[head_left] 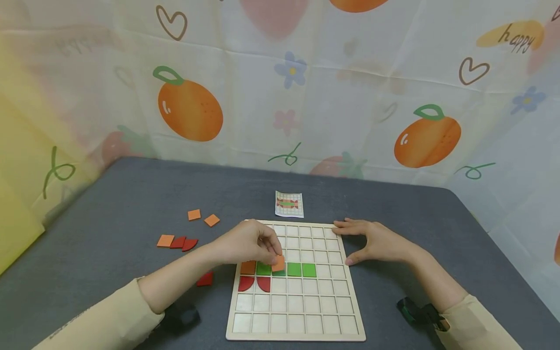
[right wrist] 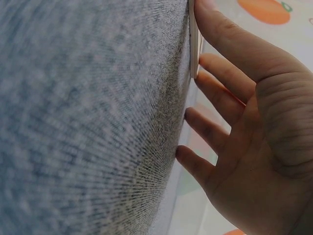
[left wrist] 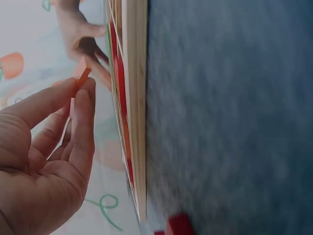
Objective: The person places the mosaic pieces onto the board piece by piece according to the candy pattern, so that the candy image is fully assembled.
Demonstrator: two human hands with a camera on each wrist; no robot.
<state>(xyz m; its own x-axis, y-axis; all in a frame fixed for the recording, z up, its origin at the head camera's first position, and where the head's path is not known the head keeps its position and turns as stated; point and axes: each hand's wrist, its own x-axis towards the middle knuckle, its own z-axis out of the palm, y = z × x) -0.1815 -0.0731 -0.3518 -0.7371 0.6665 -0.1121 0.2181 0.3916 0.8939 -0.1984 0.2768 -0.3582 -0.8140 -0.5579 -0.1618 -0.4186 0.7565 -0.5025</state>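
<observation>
— State of the left hand [head_left: 250, 243]?

— Grip clamped on a thin orange square tile [head_left: 277, 264], pinched at one edge and held over the left half of a pale wooden grid board [head_left: 309, 304]. Visible from the left wrist: a gap between that tile and the board, so no contact there.

— And the right hand [head_left: 372, 238]?

— Grip spread apart, at the far right of the board, touching its right edge.

— Already set in the cells?

— Along one row, from the left: a flat orange square piece [head_left: 248, 267], then four green square tiles [head_left: 294, 270], one partly covered in the head view by the tile in the left hand. In the next nearer row, at the left end: two red quarter-round tiles [head_left: 246, 283], curved edges facing each other.

— Loose on the dark blue-grey worktop [head_left: 96, 262]?

— Near the left edge of the board, a red square tile [head_left: 204, 279]. Well to the left and farther off, an orange square, a red piece and a red quarter-round in a row [head_left: 166, 241]. Farther still, two orange squares [head_left: 194, 215], near each other but apart.

— Past the board's far edge?

— Lying just beyond, a small white paper card [head_left: 289, 205], printed with a gridded orange, green and red pattern. Behind the worktop, a pale fabric backdrop [head_left: 249, 112] with printed fruit, flowers and hearts.
</observation>
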